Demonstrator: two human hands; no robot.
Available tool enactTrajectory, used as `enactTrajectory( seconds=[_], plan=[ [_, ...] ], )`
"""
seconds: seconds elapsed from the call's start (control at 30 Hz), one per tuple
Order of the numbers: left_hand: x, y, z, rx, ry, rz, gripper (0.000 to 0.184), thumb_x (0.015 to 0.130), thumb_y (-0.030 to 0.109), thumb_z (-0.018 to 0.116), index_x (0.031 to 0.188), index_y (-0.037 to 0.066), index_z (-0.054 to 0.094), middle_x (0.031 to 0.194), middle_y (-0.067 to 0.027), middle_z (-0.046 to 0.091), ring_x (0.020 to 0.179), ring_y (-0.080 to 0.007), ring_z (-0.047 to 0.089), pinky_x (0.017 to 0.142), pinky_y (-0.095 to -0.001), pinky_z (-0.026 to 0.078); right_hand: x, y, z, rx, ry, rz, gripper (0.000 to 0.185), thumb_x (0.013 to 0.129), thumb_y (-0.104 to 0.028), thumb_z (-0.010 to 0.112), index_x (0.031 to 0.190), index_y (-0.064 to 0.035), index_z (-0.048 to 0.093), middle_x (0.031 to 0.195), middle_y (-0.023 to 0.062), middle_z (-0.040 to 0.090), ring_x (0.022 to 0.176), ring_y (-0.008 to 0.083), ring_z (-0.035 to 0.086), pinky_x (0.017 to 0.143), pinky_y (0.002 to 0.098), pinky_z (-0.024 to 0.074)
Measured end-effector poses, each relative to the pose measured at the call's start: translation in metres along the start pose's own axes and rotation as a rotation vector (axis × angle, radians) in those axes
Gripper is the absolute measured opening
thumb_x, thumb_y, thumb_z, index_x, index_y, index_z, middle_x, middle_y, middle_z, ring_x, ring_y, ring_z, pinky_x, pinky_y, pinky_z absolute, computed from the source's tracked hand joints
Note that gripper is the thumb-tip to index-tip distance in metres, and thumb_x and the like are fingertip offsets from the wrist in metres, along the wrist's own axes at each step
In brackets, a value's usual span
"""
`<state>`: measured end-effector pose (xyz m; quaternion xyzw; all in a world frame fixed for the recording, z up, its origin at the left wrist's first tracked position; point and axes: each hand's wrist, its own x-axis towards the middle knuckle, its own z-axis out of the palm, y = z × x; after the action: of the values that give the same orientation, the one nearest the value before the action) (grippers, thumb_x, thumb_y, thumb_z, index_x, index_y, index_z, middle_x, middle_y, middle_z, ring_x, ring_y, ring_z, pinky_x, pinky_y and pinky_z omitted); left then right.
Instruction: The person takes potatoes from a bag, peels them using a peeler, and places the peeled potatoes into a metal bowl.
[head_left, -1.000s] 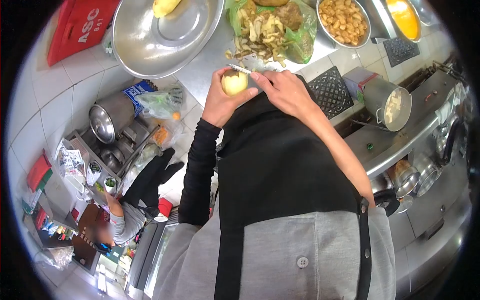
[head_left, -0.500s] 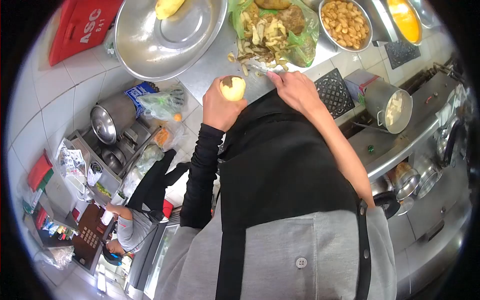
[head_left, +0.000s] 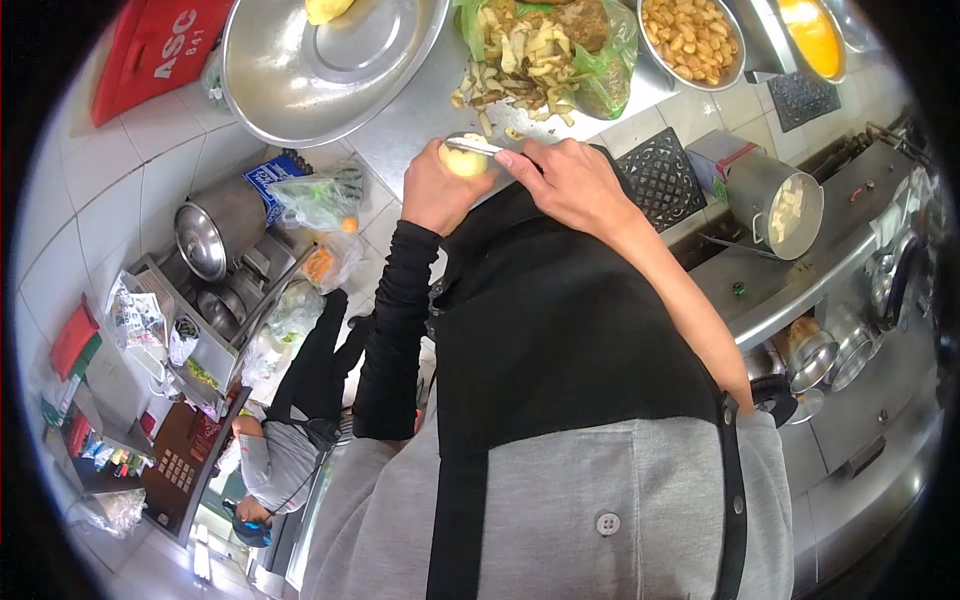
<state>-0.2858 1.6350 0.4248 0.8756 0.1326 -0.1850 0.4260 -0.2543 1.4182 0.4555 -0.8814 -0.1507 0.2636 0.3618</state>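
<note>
My left hand (head_left: 437, 196) is wrapped round a mostly peeled potato (head_left: 463, 163) just off the edge of the metal table (head_left: 400, 150). In my right hand (head_left: 575, 183) is a metal peeler (head_left: 474, 146), its head lying across the top of the potato. Beyond my hands, a heap of potato peelings (head_left: 520, 60) spills from a green plastic bag (head_left: 606, 80). Unpeeled potatoes (head_left: 588, 28) sit in the same bag. One peeled potato (head_left: 325, 10) lies inside the large steel bowl (head_left: 262, 112) on the left.
A steel pot of light brown pieces (head_left: 690, 45) and a container of orange liquid (head_left: 812, 38) stand at the back right. On the right counter is a pot of pale chunks (head_left: 800, 215). A co-worker (head_left: 285, 465) stands on the left.
My right hand has moved left, bringing the peeler from the table edge onto the potato. The dark skin patch is now hidden. The co-worker has shifted posture.
</note>
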Motion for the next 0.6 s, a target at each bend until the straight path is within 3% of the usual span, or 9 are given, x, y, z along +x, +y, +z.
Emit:
enactTrajectory(
  seconds=[0.13,0.23,0.3,0.33,0.37,0.47,0.6],
  plan=[
    [-0.006,0.016,-0.007,0.118,0.017,0.009,0.056,0.074,0.028,0.09,0.118,-0.001,0.071,0.104,-0.0175,0.078,0.094,-0.0321,0.077,0.088,-0.0411,0.06,-0.001,0.002,0.001,-0.067,0.007,-0.057,0.062,0.112,-0.049,0.051,0.084,0.0006,0.075,0.078,0.0269,0.073,0.084,0.0484,0.074,0.079,0.0558,0.0595],
    [-0.011,0.016,-0.008,0.18,0.04,0.02,0.06,0.073,0.029,0.09,0.121,0.0,0.07,0.107,-0.0194,0.077,0.1,-0.0357,0.076,0.092,-0.0433,0.059,0.011,0.045,0.013,-0.269,0.08,0.1,0.061,0.111,-0.048,0.052,0.084,0.0009,0.076,0.082,0.0273,0.074,0.089,0.0479,0.074,0.081,0.0559,0.0598],
    [-0.016,0.02,-0.008,0.153,0.069,0.023,0.062,0.073,0.029,0.091,0.124,0.0,0.069,0.11,-0.0201,0.077,0.104,-0.0353,0.075,0.093,-0.0437,0.058,0.012,0.036,0.001,-0.063,0.013,0.199,0.066,0.112,-0.052,0.048,0.086,0.002,0.076,0.086,0.03,0.073,0.092,0.0497,0.072,0.084,0.056,0.0569],
    [-0.014,0.016,-0.008,0.127,0.049,0.013,0.068,0.072,0.031,0.093,0.127,0.0,0.067,0.114,-0.0203,0.075,0.107,-0.0347,0.074,0.095,-0.0432,0.057,0.01,0.017,-0.009,0.058,-0.058,0.237,0.067,0.112,-0.053,0.047,0.087,0.0026,0.075,0.086,0.0308,0.072,0.092,0.0506,0.071,0.084,0.0562,0.0558],
    [-0.014,0.019,-0.01,0.1,0.008,0.047,0.067,0.076,0.031,0.095,0.127,0.0,0.066,0.113,-0.0152,0.074,0.106,-0.0268,0.073,0.093,-0.0385,0.057,0.004,0.005,-0.012,0.178,-0.127,0.282,0.069,0.113,-0.054,0.046,0.088,0.0031,0.075,0.087,0.0316,0.072,0.092,0.0515,0.07,0.085,0.0564,0.0548],
    [-0.007,0.008,0.001,-0.259,-0.062,0.009,0.059,0.082,0.022,0.095,0.127,-0.002,0.066,0.11,-0.0049,0.07,0.103,-0.0124,0.067,0.087,-0.0293,0.056,0.008,0.015,0.008,0.283,-0.036,0.094,0.07,0.113,-0.056,0.044,0.09,0.0037,0.074,0.082,0.0316,0.07,0.087,0.0524,0.068,0.083,0.0579,0.0524],
    [-0.001,0.002,-0.001,-0.228,-0.177,-0.019,0.055,0.081,0.018,0.094,0.124,-0.003,0.067,0.104,-0.0048,0.071,0.093,-0.013,0.067,0.083,-0.0284,0.055,0.003,0.012,0.006,0.147,0.04,-0.009,0.066,0.113,-0.053,0.046,0.09,0.0025,0.075,0.078,0.0311,0.069,0.085,0.0503,0.07,0.081,0.0562,0.055]
  ],
)
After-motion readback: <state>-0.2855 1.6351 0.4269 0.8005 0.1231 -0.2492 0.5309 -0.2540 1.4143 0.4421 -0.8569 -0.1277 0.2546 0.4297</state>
